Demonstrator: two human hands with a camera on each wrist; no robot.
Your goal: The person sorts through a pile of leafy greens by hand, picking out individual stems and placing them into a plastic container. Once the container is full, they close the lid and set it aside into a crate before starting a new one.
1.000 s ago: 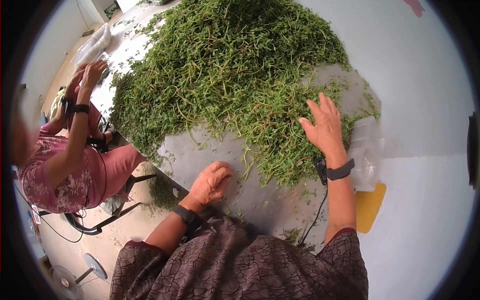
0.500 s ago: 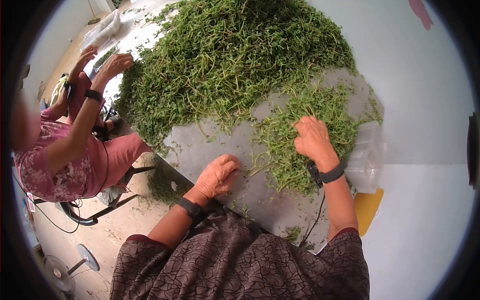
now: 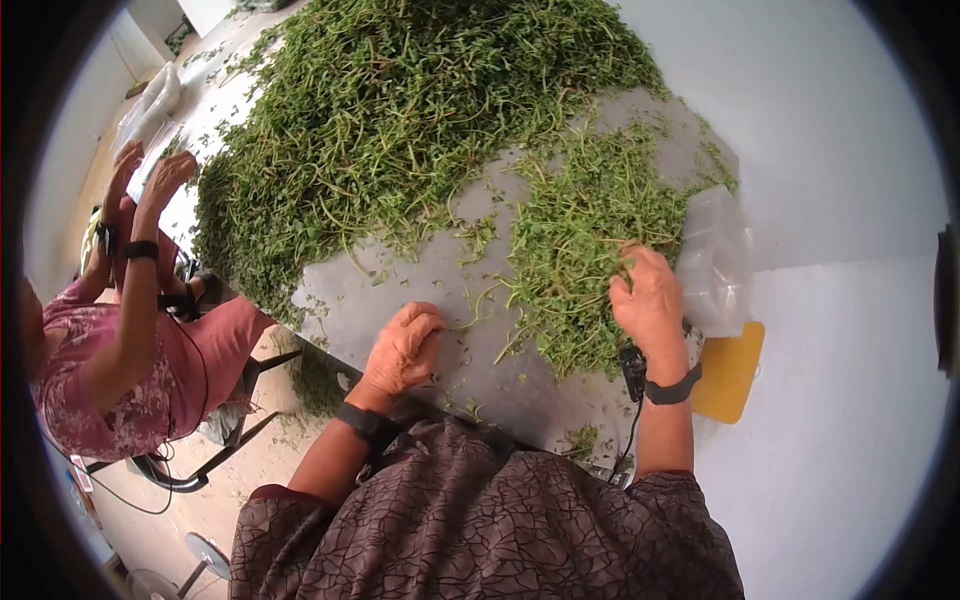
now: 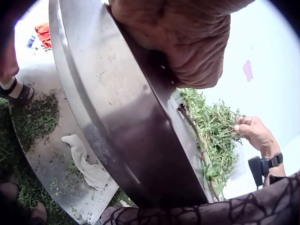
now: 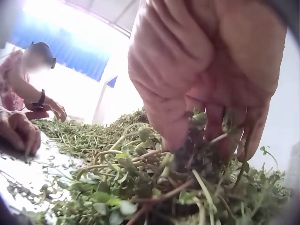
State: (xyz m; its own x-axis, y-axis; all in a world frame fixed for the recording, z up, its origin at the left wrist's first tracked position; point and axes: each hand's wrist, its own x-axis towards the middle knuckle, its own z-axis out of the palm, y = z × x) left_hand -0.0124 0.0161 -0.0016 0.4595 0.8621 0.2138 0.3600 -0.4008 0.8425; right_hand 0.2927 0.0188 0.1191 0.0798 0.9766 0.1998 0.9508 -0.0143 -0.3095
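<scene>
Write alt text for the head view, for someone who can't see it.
A person's right hand pinches into a smaller pile of greens on a grey table, while the left hand, loosely curled, is near the table's edge. A larger heap of greens lies beyond, and another person in pink sits at the picture's left.

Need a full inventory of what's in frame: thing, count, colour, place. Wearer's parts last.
large heap of greens: 1, green, far side of table
smaller pile of greens: 1, green, near right on table
table: 1, grey, under both
plastic container: 1, clear, right table edge
flat item: 1, yellow, nearer than the container
second person: 1, pink clothing, left
chair: 1, black, under that person
white cloth: 1, white, lower left, left wrist view
wearer's garment: 1, dark patterned, bottom
wearer's wrist straps: 2, black, one per wrist
left hand: 1, bare, near table edge
right hand: 1, bare, pinching greens in smaller pile
</scene>
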